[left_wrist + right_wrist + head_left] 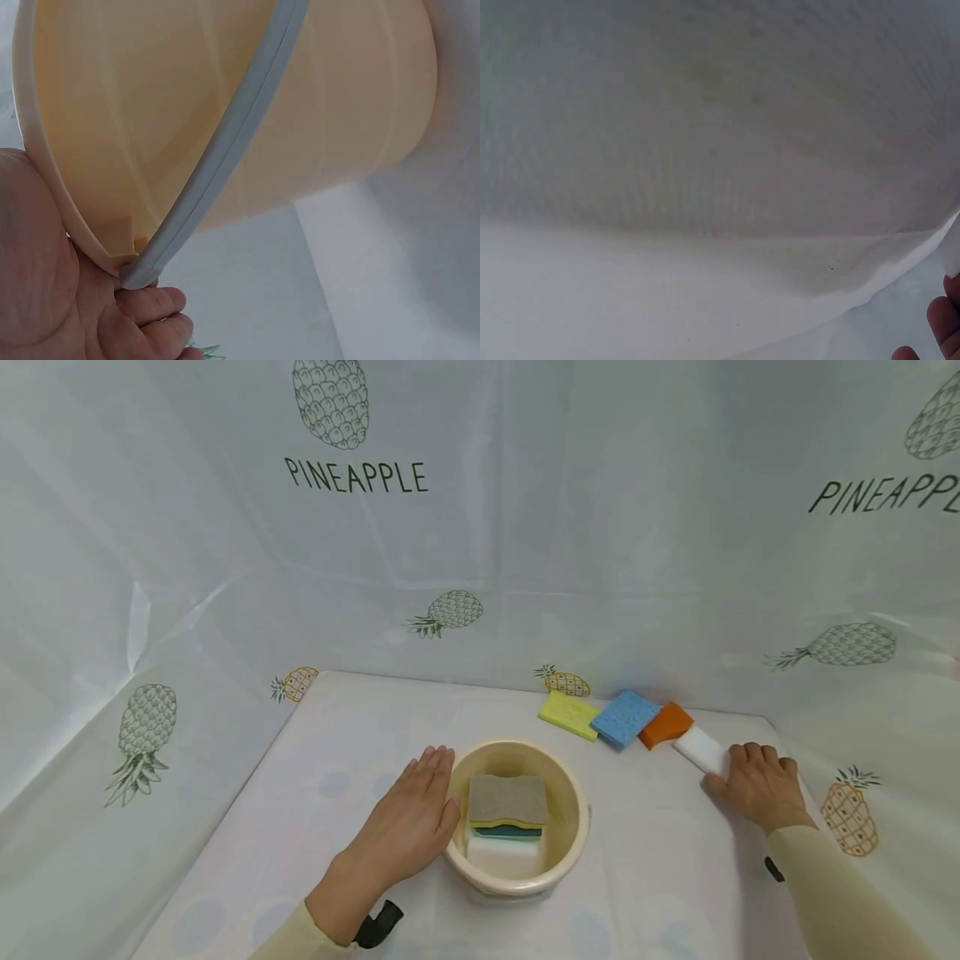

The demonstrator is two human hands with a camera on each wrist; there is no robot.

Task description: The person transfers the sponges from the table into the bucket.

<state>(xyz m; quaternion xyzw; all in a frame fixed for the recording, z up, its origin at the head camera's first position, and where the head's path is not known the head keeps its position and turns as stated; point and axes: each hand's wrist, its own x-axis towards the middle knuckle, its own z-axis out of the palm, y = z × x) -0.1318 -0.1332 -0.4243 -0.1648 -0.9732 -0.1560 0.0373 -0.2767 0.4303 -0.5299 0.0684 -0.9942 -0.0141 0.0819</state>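
Note:
A cream bucket [577, 827] stands in the middle of the table, its grey handle [217, 169] hanging down along the side. Against its left rim rests my left hand [408, 822], palm to the rim and fingers extended. Inside the bucket lies a stack: a beige-topped yellow sponge [507, 797], a blue-green layer under it and a white block [502, 856] below. On the right, my right hand [761, 785] grips the near end of a white sponge [701, 750] between thumb and fingers. Only its fingertips [945, 319] show in the right wrist view.
Left of the white sponge, an orange sponge [666, 725], a blue sponge [625, 718] and a yellow sponge [568, 713] lie in a row near the back edge. A pineapple-print sheet [600, 527] rises behind the white-covered table [360, 718].

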